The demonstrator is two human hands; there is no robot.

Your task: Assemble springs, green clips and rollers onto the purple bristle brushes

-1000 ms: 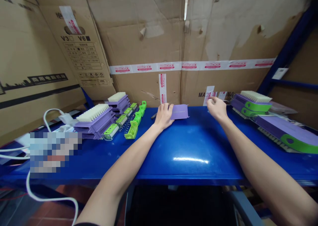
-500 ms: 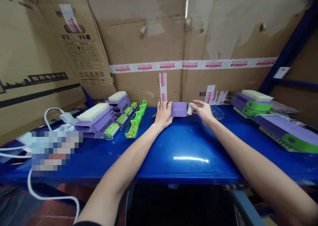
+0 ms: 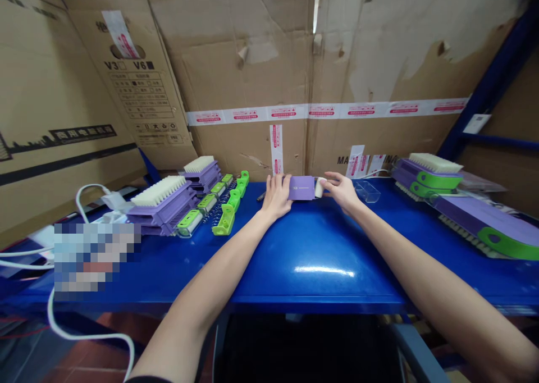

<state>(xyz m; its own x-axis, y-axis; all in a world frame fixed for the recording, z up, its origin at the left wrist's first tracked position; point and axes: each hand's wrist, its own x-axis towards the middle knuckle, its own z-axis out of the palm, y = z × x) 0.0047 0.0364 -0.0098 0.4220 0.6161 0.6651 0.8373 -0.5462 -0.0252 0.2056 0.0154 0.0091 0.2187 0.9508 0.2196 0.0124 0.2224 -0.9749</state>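
Observation:
My left hand (image 3: 277, 196) is closed on the left end of a flat purple plastic brush body (image 3: 302, 187), which has small pale print on its face. My right hand (image 3: 342, 192) pinches a small off-white piece (image 3: 319, 187), slightly tilted, against the body's right end. Whether that piece sits partly inside the body cannot be made out. A clear plastic box (image 3: 368, 191) stands just right of my right hand. Beside my left hand a dark slim object (image 3: 261, 196) shows in part.
On the left of the blue table (image 3: 311, 248) stand purple brushes with cream bristles (image 3: 158, 191), green-topped clear cases (image 3: 207, 203), springs and bright green end pieces (image 3: 224, 220). Purple and green brushes (image 3: 488, 217) lie at right. White cables (image 3: 90, 333) hang at left; cardboard (image 3: 248, 74) walls the back.
My right hand has shifted slightly left, bringing the off-white piece nearer the purple body's end and tilting it. The left hand keeps its hold.

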